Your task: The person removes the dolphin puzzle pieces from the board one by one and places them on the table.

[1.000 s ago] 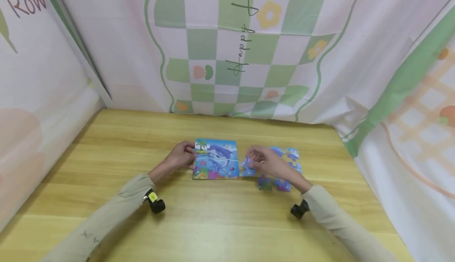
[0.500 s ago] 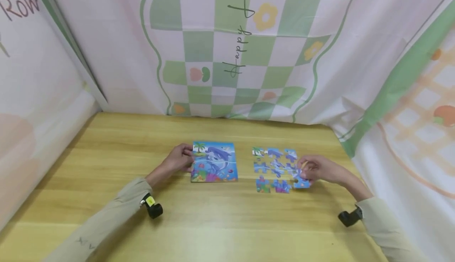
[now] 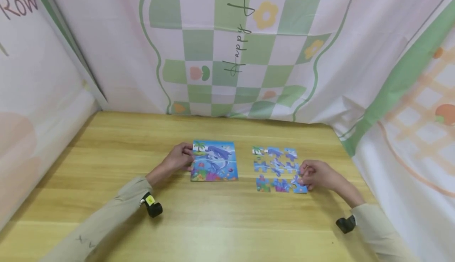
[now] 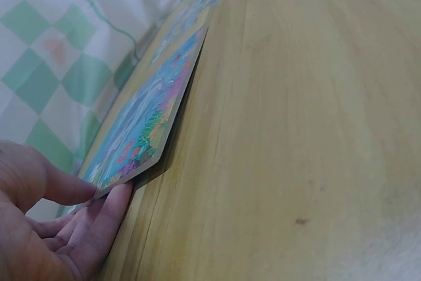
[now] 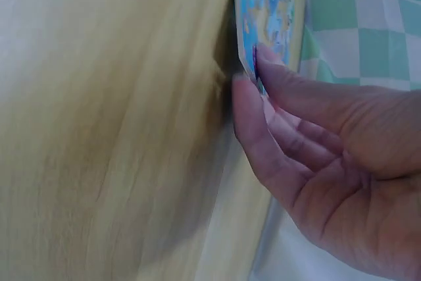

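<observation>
My left hand (image 3: 177,157) pinches the left edge of a dolphin picture board (image 3: 215,161), thumb on top and fingers beneath. In the left wrist view the board (image 4: 148,113) shows a thin grey edge with a shadow under it. To its right, several spaced jigsaw pieces (image 3: 275,167) lie in rows with the same dolphin scene. My right hand (image 3: 318,175) pinches a blue corner jigsaw piece (image 3: 300,189) at the lower right of these rows. In the right wrist view, thumb and forefinger of the right hand (image 5: 329,143) meet at a piece's edge.
Both hands work above a light wooden table (image 3: 213,222). A printed curtain (image 3: 227,49) with green checks hangs along the table's far edge, and more cloth stands at the left and right sides. A small black camera sits at each wrist.
My right hand has carried the corner jigsaw piece from beside the board rightward to the lower right of the rows, then slightly lowered it. My left hand keeps holding the board.
</observation>
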`<state>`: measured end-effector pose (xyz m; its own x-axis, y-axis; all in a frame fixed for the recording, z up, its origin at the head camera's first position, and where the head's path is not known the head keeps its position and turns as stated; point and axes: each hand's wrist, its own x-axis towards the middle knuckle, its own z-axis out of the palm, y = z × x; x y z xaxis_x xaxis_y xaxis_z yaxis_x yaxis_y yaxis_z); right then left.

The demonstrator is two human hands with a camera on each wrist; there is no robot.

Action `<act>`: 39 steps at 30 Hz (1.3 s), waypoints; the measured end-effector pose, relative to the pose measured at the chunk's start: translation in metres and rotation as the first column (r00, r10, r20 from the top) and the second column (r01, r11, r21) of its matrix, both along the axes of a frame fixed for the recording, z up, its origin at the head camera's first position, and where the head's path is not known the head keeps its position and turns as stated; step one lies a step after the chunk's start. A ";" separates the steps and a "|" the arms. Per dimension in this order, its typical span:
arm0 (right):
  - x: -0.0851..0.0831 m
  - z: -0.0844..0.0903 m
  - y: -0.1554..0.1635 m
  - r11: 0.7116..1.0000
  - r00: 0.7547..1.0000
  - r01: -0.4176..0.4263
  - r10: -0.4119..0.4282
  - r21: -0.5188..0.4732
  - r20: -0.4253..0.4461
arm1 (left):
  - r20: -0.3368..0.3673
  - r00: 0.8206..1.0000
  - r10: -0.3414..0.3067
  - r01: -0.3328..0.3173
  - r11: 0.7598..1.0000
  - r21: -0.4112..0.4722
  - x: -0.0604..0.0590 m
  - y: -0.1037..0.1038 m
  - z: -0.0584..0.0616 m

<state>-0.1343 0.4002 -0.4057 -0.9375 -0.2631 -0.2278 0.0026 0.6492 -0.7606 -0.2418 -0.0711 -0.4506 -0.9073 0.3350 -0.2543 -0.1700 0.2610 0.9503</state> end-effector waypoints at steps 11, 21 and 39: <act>-0.002 0.004 -0.009 0.966 0.990 0.129 -0.137 0.225 0.018 | -0.001 1.000 -0.012 0.012 1.000 -0.024 -0.005 -0.002 0.007; -0.007 0.010 -0.002 0.965 0.993 0.114 -0.112 0.236 -0.023 | -0.015 1.000 -0.013 0.013 1.000 -0.027 -0.008 -0.004 0.016; -0.037 0.018 -0.042 0.934 0.965 0.071 0.025 0.351 -0.262 | -0.222 0.975 -0.031 -0.016 0.979 -0.205 0.001 -0.005 0.017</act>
